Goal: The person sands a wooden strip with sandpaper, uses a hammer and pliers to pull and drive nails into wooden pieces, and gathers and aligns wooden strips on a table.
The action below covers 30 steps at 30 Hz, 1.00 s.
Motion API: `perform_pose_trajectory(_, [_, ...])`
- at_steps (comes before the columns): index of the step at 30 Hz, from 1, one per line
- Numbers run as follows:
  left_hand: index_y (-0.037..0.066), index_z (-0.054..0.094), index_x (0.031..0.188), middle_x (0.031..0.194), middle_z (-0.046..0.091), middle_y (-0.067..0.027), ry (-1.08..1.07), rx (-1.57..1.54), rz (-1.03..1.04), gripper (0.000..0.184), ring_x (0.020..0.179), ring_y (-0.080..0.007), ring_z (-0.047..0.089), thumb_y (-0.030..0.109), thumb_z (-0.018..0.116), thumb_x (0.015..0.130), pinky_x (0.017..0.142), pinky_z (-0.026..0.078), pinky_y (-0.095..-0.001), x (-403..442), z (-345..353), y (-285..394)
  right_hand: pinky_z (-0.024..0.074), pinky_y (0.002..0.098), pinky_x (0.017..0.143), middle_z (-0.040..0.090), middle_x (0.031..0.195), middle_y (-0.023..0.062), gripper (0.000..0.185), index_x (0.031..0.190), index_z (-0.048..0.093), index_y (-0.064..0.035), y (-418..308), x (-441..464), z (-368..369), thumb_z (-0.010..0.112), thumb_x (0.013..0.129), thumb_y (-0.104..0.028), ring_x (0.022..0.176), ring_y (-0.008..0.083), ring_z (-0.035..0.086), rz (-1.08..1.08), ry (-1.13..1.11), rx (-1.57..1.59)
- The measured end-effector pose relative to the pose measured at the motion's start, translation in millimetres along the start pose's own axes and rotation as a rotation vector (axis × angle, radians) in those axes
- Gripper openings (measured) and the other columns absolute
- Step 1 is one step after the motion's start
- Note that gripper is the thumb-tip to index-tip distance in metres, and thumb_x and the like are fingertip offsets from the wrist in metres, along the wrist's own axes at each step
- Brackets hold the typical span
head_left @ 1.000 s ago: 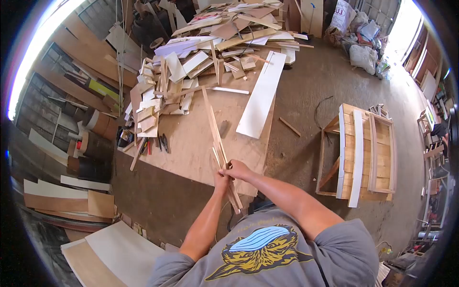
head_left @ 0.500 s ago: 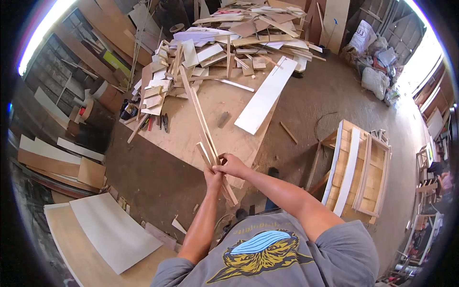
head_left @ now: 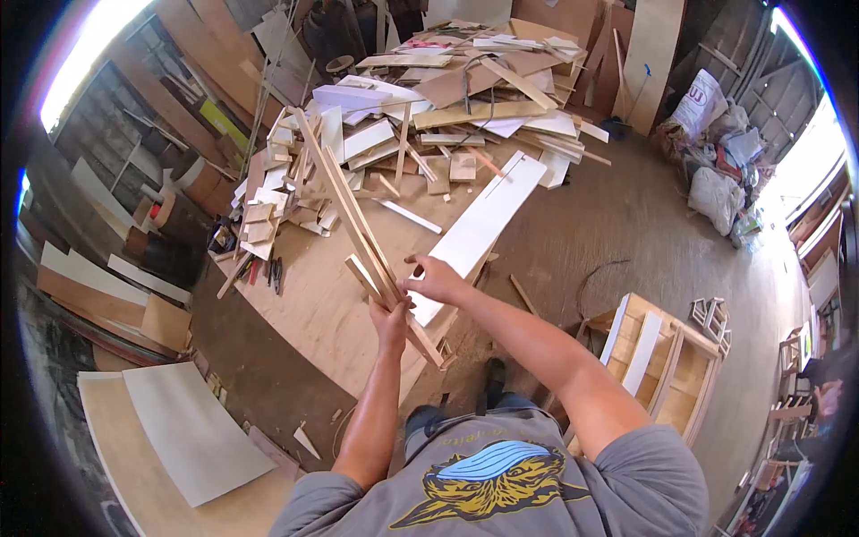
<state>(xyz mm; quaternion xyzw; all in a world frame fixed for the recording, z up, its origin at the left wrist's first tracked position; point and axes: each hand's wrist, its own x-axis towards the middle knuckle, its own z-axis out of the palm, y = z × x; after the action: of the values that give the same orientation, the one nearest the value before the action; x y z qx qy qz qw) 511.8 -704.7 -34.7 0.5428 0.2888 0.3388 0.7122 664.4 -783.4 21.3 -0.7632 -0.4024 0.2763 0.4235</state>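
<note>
Several long, thin wooden strips slant up and left from my hands over the plywood tabletop. My left hand is wrapped round them near their lower end, with one shorter strip on the left side of the bundle. My right hand is just to the right of the strips, its fingers apart; its fingertips are close to the bundle, and contact is hard to make out. Beyond my right hand, a long white board lies on the tabletop.
A large heap of wood offcuts covers the table's far part. Dark-handled tools lie at its left edge. A wooden frame stands at right; sacks are at the back right. Sheets lean lower left.
My right hand has come off the strips and its fingers have spread. The strips stay in my left hand, now tilted further left. The view has shifted, and the tabletop and frame appear nearer.
</note>
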Motion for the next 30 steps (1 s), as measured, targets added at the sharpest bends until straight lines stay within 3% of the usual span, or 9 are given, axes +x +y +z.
perform_pose_trajectory(3, [0.0, 0.05, 0.115, 0.097, 0.064, -0.0098, 0.032, -0.006, 0.043, 0.038, 0.078, -0.0192, 0.068, -0.01, 0.066, 0.082, 0.069, 0.059, -0.0333, 16.1, 34.4, 8.7, 0.0532, 0.0424, 0.096, 0.067, 0.12, 0.025, 0.081, 0.14, 0.055, 0.0013, -14.6, 29.4, -46.6, 0.08, 0.08, -0.046, 0.112, 0.0355, 0.067, 0.012, 0.023, 0.0])
perform_pose_trajectory(4, [0.001, 0.05, 0.115, 0.096, 0.063, -0.0095, 0.036, 0.004, 0.048, 0.039, 0.078, -0.019, 0.068, -0.009, 0.066, 0.081, 0.068, 0.059, -0.033, 22.9, 39.9, 6.2, 0.0525, 0.0437, 0.097, 0.064, 0.126, 0.0256, 0.084, 0.145, 0.047, -0.0012, -25.8, 35.6, -61.9, 0.08, 0.08, -0.043, 0.115, 0.0372, 0.065, -0.024, 0.021, -0.005])
perform_pose_trajectory(7, [0.001, 0.05, 0.114, 0.094, 0.063, -0.0085, 0.059, 0.056, 0.064, 0.038, 0.077, -0.0182, 0.067, -0.007, 0.068, 0.081, 0.067, 0.058, -0.0323, 45.3, 48.5, 0.4, 0.0518, 0.0456, 0.098, 0.061, 0.131, 0.0261, 0.085, 0.147, 0.041, -0.0042, -22.8, 77.3, -69.5, 0.08, 0.08, -0.038, 0.116, 0.0389, 0.064, -0.063, 0.071, -0.029])
perform_pose_trajectory(12, [0.0, 0.057, 0.107, 0.089, 0.065, -0.0057, 0.172, 0.177, 0.07, 0.028, 0.076, -0.0153, 0.066, -0.003, 0.07, 0.083, 0.067, 0.055, -0.03, 67.7, 65.0, 11.6, 0.0518, 0.0467, 0.095, 0.059, 0.125, 0.024, 0.09, 0.154, 0.029, -0.0103, -15.9, 136.8, -66.9, 0.079, 0.079, -0.02, 0.111, 0.0399, 0.063, -0.095, 0.093, -0.007])
perform_pose_trajectory(18, [0.0, 0.061, 0.107, 0.09, 0.066, -0.004, 0.23, 0.137, 0.191, 0.025, 0.077, -0.0133, 0.064, -0.001, 0.073, 0.085, 0.068, 0.051, -0.0289, 108.1, 64.0, 4.4, 0.0529, 0.0492, 0.092, 0.064, 0.124, 0.0234, 0.066, 0.146, 0.044, -0.0135, -10.8, 196.6, -60.8, 0.074, 0.088, -0.025, 0.112, 0.0406, 0.064, -0.16, -0.03, -0.247])
perform_pose_trajectory(22, [0.0, 0.062, 0.107, 0.092, 0.067, -0.004, 0.309, 0.189, 0.218, 0.023, 0.078, -0.0144, 0.064, 0.0, 0.073, 0.086, 0.07, 0.052, -0.0299, 125.4, 75.9, 19.5, 0.055, 0.0509, 0.085, 0.07, 0.111, 0.0211, 0.042, 0.13, 0.06, -0.0106, -7.7, 223.9, -60.0, 0.067, 0.094, -0.031, 0.1, 0.0415, 0.068, -0.32, -0.014, -0.265])
perform_pose_trajectory(25, [0.001, 0.057, 0.116, 0.098, 0.066, -0.0071, 0.246, 0.263, 0.153, 0.036, 0.084, -0.0169, 0.066, -0.006, 0.069, 0.083, 0.072, 0.057, -0.0324, 139.2, 70.9, 10.7, 0.0554, 0.0509, 0.082, 0.071, 0.108, 0.0207, 0.034, 0.121, 0.061, -0.0086, -3.1, 244.1, -59.6, 0.066, 0.094, -0.029, 0.101, 0.04, 0.068, -0.362, -0.056, -0.412])
perform_pose_trajectory(28, [0.001, 0.057, 0.116, 0.098, 0.066, -0.0069, 0.259, 0.294, 0.119, 0.036, 0.083, -0.0166, 0.066, -0.005, 0.069, 0.083, 0.073, 0.056, -0.0322, 147.3, 79.8, 13.5, 0.0577, 0.0525, 0.07, 0.073, 0.094, 0.0185, 0.023, 0.11, 0.066, -0.0097, -1.2, 258.9, -66.7, 0.06, 0.095, -0.025, 0.086, 0.0399, 0.072, -0.442, -0.066, -0.509])
perform_pose_trajectory(30, [0.001, 0.058, 0.116, 0.098, 0.066, -0.0071, 0.266, 0.296, 0.119, 0.036, 0.083, -0.0166, 0.066, -0.005, 0.07, 0.083, 0.072, 0.056, -0.0321, 151.5, 84.7, 12.4, 0.0557, 0.0529, 0.071, 0.071, 0.092, 0.0211, 0.018, 0.099, 0.065, -0.0059, -5.4, 261.3, -76.9, 0.063, 0.094, -0.023, 0.084, 0.0418, 0.07, -0.452, -0.092, -0.398])
